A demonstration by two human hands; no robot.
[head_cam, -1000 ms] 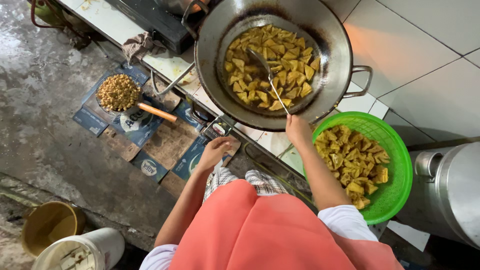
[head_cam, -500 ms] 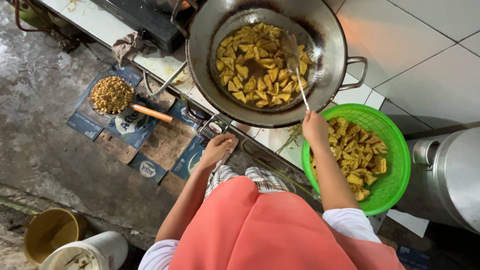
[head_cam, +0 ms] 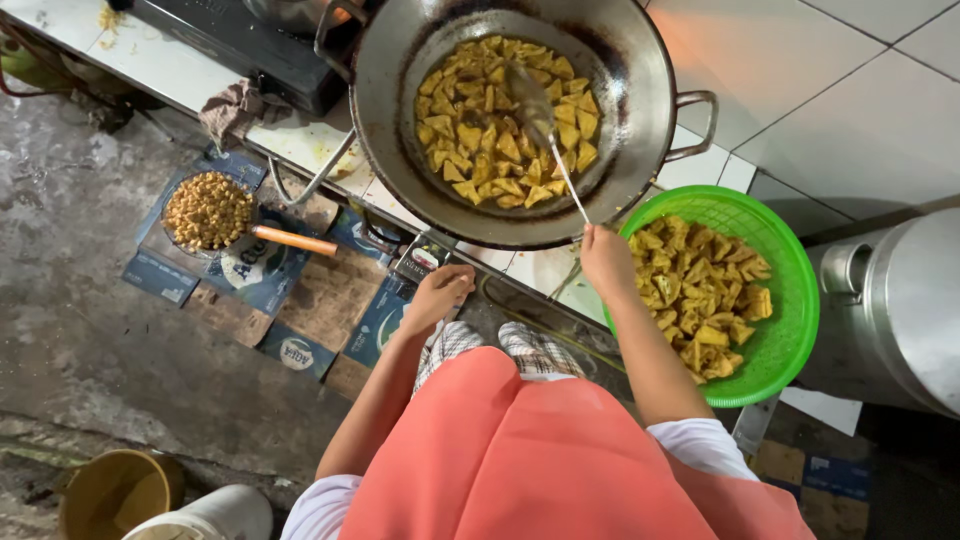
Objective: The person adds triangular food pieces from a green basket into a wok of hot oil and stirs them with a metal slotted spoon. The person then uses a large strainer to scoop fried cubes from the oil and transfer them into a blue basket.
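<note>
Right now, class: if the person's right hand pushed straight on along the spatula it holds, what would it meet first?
Probably the wok's near rim, then the frying pieces where the spatula rests; the right hand sits just outside it.

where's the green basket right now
In the head view, the green basket sits at the right, beside the right hand, between the wok and the metal canister, holding yellow fried pieces.
</note>
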